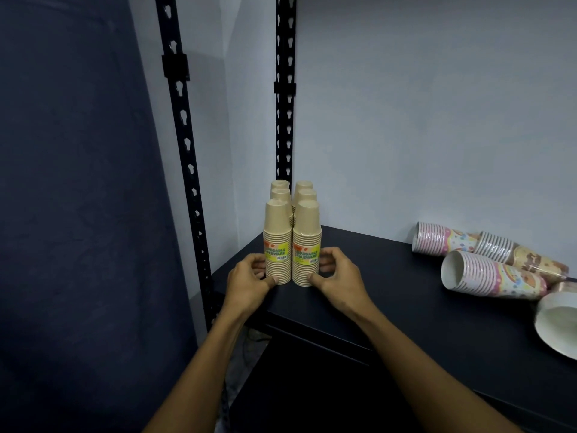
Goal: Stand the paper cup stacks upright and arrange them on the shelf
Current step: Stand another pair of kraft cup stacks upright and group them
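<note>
**A:** State the fixed structure, largest item first.

**B:** A dark curtain (78,198) fills the left side. A pale wall (421,120) runs behind the dark shelf (406,307). Two black slotted uprights (182,126) stand at the shelf's left corner – one at the front edge, one at the back.

**A:** Location of the task items?

**B:** Six tan cup stacks (292,232) stand upright, rims down, in the shelf's back-left corner, two columns of three, touching one another. The front two carry yellow labels. To the right, well apart, the patterned cup stacks (487,267) lie on their sides in a loose pile near the wall. A further white-lined cup (559,326) lies at the right frame edge, mouth toward the camera.

**A:** Hand condition?

**B:** The left hand (248,279) curls round the lower part of the front-left tan stack, thumb at its base. The right hand (338,273) curls round the front-right stack likewise, thumb tip at the base, fingers on its right side. Both grips are narrow and in contact with the stacks.

**A:** Obstructions?

**B:** The rear upright stands directly behind the tan stacks; the front upright stands just left of the left hand. The open shelf surface lies between the hands and the toppled pile.
</note>
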Motion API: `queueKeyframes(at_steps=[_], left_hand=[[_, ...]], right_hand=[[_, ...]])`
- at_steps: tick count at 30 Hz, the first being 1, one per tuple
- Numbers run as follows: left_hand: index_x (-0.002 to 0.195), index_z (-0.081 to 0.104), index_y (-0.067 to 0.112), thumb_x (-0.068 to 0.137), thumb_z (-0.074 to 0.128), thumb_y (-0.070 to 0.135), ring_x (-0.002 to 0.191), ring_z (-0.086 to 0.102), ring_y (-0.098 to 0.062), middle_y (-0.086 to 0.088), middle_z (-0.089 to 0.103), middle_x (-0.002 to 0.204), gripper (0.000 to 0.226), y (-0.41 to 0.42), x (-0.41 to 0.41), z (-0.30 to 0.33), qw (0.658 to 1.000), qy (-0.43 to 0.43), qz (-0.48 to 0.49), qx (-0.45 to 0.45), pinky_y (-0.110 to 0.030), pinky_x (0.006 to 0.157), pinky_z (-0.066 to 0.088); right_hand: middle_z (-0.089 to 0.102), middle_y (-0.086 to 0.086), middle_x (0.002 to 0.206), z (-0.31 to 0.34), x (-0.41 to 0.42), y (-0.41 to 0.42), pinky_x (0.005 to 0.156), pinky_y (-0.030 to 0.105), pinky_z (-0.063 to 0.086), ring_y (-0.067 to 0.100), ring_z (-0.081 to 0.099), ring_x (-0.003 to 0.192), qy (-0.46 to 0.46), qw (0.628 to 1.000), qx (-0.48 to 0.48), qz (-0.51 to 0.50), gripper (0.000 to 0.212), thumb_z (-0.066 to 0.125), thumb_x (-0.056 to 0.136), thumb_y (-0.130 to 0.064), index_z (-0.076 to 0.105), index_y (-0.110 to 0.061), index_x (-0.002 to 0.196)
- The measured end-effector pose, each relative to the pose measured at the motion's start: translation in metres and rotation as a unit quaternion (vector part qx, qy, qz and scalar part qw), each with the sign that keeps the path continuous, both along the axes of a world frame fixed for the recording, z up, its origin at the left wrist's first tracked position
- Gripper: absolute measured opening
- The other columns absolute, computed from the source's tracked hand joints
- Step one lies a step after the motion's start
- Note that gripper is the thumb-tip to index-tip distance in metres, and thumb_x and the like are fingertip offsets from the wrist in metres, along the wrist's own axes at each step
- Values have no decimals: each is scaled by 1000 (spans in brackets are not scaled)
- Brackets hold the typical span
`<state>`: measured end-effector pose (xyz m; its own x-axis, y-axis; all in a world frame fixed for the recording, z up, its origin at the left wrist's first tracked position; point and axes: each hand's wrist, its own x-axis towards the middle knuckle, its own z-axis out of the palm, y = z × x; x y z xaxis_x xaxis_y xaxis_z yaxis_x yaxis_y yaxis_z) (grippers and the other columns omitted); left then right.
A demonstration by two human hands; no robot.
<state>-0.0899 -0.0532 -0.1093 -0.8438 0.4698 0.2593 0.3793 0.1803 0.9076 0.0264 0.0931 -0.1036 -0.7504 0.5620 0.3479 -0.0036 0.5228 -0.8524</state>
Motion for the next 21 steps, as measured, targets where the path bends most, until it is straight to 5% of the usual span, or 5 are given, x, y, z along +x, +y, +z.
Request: queueKeyframes(at_steps=[21], left_hand=[[115, 62, 9, 72, 80, 8, 92, 62, -10, -4, 69, 106, 46, 5, 0, -5, 998, 44, 38, -19, -19, 85, 48]], right_hand=[[64, -2, 92, -4, -1, 2, 66, 14, 51, 10, 63, 81, -12, 1000, 7, -24, 30, 75, 81, -18, 58, -17, 105]])
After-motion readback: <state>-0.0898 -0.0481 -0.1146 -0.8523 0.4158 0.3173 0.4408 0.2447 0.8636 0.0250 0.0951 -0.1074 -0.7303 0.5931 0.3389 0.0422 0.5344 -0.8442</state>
